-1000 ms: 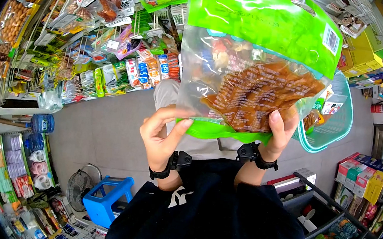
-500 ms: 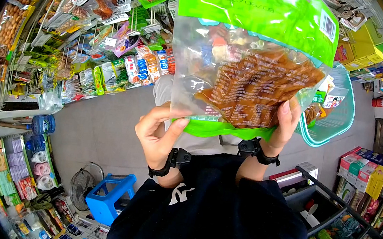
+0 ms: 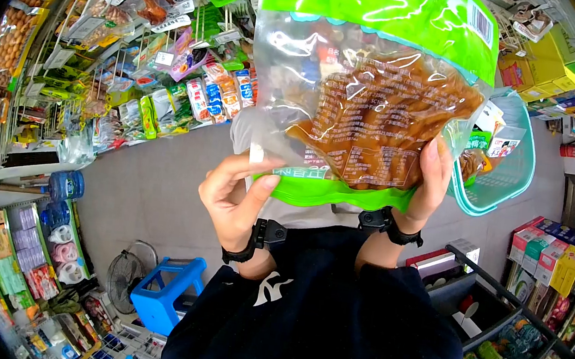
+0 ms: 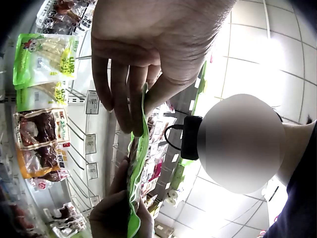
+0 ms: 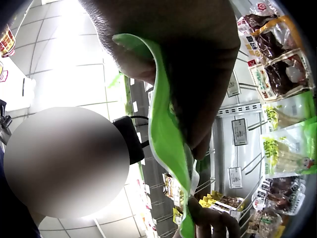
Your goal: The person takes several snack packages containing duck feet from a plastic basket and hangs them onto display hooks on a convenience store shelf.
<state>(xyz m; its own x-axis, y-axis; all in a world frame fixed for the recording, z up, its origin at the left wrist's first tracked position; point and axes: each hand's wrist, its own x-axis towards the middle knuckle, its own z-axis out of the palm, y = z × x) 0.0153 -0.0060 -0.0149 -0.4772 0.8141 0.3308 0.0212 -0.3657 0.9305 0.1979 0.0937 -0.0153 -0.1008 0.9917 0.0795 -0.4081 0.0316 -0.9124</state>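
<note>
A large clear bag with green bands (image 3: 373, 111) and brown food inside is held up in front of the body in the head view, its printed side toward the camera. The left hand (image 3: 232, 194) pinches its lower left corner between thumb and fingers. At the lower right edge the right hand (image 3: 431, 182) grips it, thumb on the front and fingers behind. Edge-on in the left wrist view, the green bag (image 4: 138, 168) runs between the left hand (image 4: 148, 54) above and the other hand below. The right wrist view shows its wavy green edge (image 5: 166, 124) against the right hand (image 5: 183, 59).
A teal basket (image 3: 495, 192) with packets stands at the right. Racks of hanging snack packets (image 3: 163, 87) line the left. A blue stool (image 3: 164, 297) and a fan (image 3: 125, 280) are at the lower left, a dark divided bin (image 3: 491, 323) at the lower right.
Both hands still hold the bag, which has shifted somewhat left and up in the head view. The left hand has moved slightly left with its corner.
</note>
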